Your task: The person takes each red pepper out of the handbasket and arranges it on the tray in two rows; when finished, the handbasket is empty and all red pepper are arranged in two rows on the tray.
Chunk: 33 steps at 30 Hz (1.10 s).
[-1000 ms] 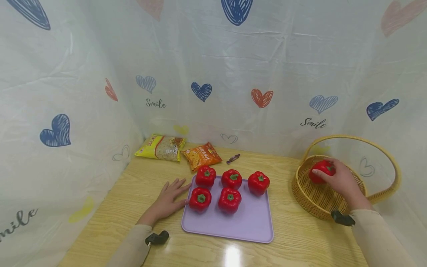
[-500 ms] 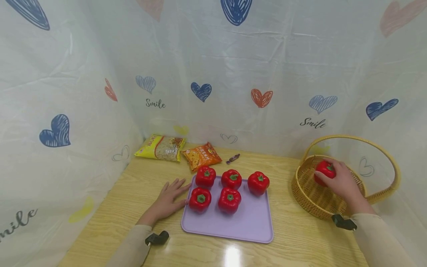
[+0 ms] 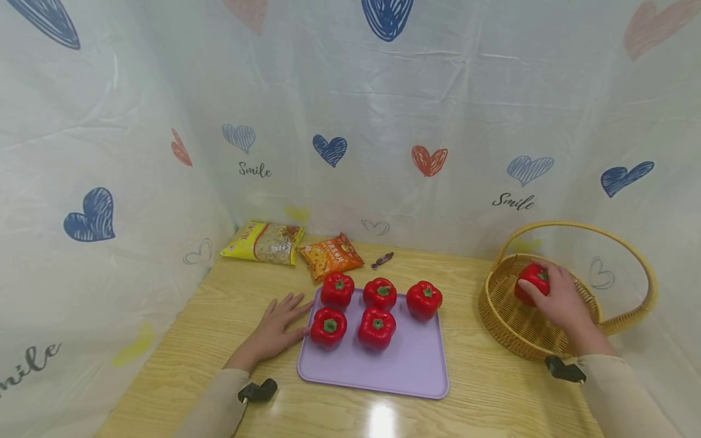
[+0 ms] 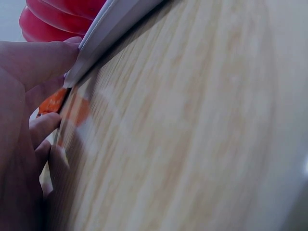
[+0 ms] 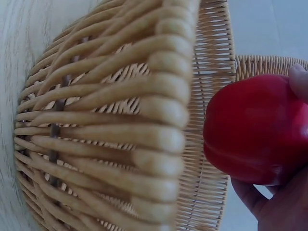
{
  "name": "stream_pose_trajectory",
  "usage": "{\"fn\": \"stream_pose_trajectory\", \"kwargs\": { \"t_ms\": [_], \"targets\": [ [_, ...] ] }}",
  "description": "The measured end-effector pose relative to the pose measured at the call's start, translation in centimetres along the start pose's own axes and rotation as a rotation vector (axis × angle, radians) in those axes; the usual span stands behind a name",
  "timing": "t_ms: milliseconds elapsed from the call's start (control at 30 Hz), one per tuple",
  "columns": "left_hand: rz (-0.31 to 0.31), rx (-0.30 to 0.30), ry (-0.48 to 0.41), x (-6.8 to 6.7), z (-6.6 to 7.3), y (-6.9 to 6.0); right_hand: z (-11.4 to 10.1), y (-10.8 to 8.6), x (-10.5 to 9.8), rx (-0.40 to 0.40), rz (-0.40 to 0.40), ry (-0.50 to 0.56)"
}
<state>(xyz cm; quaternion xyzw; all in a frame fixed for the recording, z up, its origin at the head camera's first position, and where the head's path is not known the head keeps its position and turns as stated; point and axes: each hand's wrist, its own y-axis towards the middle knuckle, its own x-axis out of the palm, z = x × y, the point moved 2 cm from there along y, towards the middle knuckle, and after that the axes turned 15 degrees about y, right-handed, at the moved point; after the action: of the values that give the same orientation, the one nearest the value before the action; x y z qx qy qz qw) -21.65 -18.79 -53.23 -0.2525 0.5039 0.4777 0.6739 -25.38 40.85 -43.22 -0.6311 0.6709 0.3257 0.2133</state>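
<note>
My right hand (image 3: 565,303) grips a red bell pepper (image 3: 529,285) inside the mouth of a round wicker basket (image 3: 501,336) at the right. From the right wrist view, the pepper (image 5: 255,130) sits between thumb and fingers, level with the basket's rim (image 5: 166,115) or a little above it. My left hand (image 3: 278,331) lies with straight fingers on the table, its thumb and fingertip at the left edge of a lilac tray (image 3: 383,374). Several red bell peppers with green stems, one of them a front-left pepper (image 3: 328,327), stand on that tray.
Behind the tray lie a yellow snack bag (image 3: 263,243), an orange snack bag (image 3: 331,255) and a small wrapped candy (image 3: 382,260). The basket's tall handle (image 3: 580,225) arches over its right side. A heart-printed curtain (image 3: 383,121) borders the wooden table (image 3: 263,401).
Over the last second my right hand has shifted slightly to the right with the pepper, still within the basket. The left hand and the tray have stayed put.
</note>
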Motion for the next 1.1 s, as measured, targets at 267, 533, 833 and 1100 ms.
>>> {"fn": "stream_pose_trajectory", "kwargs": {
  "t_ms": [267,533,833,1100],
  "targets": [
    [-0.003,-0.002,0.007,0.1,-0.1,0.0,-0.2,-0.3,0.2,-0.017,0.017,0.01],
    [-0.011,-0.008,0.009,0.3,-0.3,0.0,-0.7,-0.7,0.2,0.044,0.017,0.069],
    [-0.003,-0.006,0.004,0.5,-0.5,-0.1,-0.9,-1.1,0.2,0.037,0.037,0.086],
    [-0.009,-0.006,0.006,0.3,-0.4,0.0,-0.8,-1.4,0.1,0.051,0.036,0.072]
  ]
}}
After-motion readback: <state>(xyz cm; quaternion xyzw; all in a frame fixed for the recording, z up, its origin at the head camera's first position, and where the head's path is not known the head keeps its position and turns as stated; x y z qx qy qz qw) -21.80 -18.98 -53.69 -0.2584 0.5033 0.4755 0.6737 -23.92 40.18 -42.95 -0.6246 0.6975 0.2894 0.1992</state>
